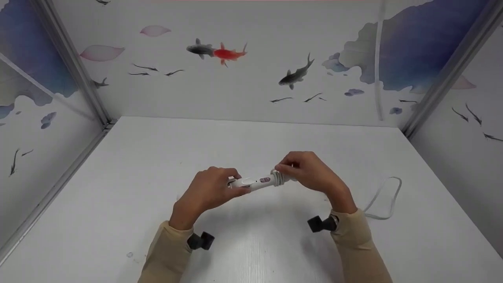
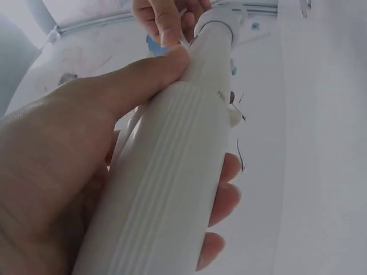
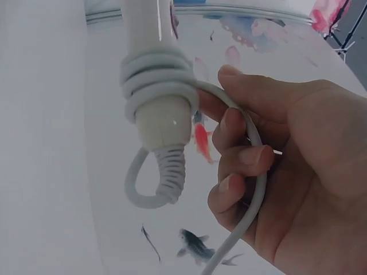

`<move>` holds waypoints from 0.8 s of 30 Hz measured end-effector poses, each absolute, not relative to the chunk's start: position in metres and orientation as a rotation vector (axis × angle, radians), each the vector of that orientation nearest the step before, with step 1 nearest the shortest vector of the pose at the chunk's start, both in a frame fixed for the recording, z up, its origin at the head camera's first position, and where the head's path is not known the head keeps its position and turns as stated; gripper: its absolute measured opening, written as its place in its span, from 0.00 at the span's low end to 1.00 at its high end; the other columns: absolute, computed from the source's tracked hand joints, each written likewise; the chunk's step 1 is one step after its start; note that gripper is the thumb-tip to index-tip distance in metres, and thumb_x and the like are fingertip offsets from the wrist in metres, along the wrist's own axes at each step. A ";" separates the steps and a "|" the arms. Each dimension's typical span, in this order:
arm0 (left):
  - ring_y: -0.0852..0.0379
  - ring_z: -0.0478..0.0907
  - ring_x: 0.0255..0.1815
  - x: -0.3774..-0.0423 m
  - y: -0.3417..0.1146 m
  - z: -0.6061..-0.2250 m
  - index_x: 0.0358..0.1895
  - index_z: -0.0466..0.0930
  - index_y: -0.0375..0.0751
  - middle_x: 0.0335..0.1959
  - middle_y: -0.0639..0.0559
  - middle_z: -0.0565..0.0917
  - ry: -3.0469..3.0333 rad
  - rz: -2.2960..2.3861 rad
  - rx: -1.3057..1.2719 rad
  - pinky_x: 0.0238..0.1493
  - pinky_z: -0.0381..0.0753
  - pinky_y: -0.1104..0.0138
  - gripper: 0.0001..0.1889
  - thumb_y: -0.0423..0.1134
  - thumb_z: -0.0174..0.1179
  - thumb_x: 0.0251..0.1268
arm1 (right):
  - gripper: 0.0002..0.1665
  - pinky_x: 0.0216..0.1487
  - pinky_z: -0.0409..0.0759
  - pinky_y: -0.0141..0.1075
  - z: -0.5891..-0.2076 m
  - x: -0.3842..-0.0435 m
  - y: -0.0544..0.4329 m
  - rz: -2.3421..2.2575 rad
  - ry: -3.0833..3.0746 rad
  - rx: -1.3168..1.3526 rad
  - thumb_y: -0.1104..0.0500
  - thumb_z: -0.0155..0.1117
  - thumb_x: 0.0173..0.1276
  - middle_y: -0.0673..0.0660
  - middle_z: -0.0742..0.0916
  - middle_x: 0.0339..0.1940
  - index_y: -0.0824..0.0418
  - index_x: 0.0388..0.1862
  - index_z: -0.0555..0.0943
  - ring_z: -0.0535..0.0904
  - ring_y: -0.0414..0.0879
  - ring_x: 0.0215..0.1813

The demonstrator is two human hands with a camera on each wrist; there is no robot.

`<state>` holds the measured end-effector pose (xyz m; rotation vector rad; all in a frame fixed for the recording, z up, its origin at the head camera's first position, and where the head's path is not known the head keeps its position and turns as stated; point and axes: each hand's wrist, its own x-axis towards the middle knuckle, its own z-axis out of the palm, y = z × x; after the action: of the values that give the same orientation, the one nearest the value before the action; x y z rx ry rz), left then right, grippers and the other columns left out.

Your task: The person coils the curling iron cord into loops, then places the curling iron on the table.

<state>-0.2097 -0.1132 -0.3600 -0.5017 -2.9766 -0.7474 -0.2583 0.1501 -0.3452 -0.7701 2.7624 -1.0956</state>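
Observation:
A white hair-styling iron (image 1: pixel 255 182) is held above the table, tilted slightly up to the right. My left hand (image 1: pixel 210 188) grips its left part; in the left wrist view the thumb lies along the ribbed white body (image 2: pixel 166 172) and fingertips show on the far side. Several turns of pale grey cord (image 3: pixel 157 80) are wound round the handle's end, near the springy cord sleeve (image 3: pixel 171 175). Just beside these turns, my right hand (image 1: pixel 310 171) holds the cord, which runs between its curled fingers (image 3: pixel 246 157) and out of the bottom of the right wrist view.
A pale loop of cord (image 1: pixel 393 200) lies on the white table (image 1: pixel 177 141) by the right sleeve; whether it joins the held cord is hidden. Panels with painted fish (image 1: pixel 230 54) stand at the back and sides. Small black devices (image 1: pixel 201 240) sit on both wrists.

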 end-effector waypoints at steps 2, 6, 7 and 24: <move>0.58 0.72 0.24 -0.210 -0.112 -0.360 0.48 0.86 0.48 0.32 0.53 0.87 -2.951 -0.743 -0.454 0.27 0.69 0.66 0.19 0.56 0.68 0.62 | 0.11 0.40 0.76 0.36 -0.343 -0.256 0.148 -1.098 2.768 -0.790 0.53 0.62 0.74 0.53 0.86 0.38 0.55 0.47 0.87 0.75 0.45 0.37; 0.57 0.72 0.24 -0.210 -0.110 -0.361 0.50 0.85 0.46 0.33 0.50 0.87 -2.900 -0.740 -0.367 0.27 0.69 0.66 0.20 0.56 0.66 0.64 | 0.13 0.37 0.73 0.34 -0.341 -0.253 0.146 -1.114 2.771 -0.830 0.54 0.59 0.76 0.54 0.84 0.36 0.55 0.52 0.86 0.73 0.44 0.35; 0.57 0.72 0.24 -0.210 -0.110 -0.361 0.50 0.84 0.46 0.34 0.49 0.88 -2.889 -0.743 -0.340 0.27 0.69 0.66 0.21 0.57 0.66 0.64 | 0.13 0.36 0.73 0.34 -0.340 -0.253 0.145 -1.128 2.765 -0.842 0.54 0.59 0.77 0.54 0.83 0.35 0.56 0.52 0.86 0.72 0.44 0.34; 0.53 0.82 0.36 -0.211 -0.108 -0.355 0.53 0.82 0.41 0.41 0.45 0.88 -2.666 -1.210 -0.234 0.38 0.81 0.60 0.23 0.57 0.58 0.71 | 0.16 0.59 0.77 0.47 -0.348 -0.266 0.150 -1.248 2.493 -0.998 0.58 0.54 0.79 0.56 0.88 0.52 0.58 0.57 0.84 0.82 0.50 0.52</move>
<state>-0.2112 -0.1081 -0.3549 -0.2345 -2.6656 -1.2097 -0.2659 0.1502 -0.3476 -0.9982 2.4926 -1.2479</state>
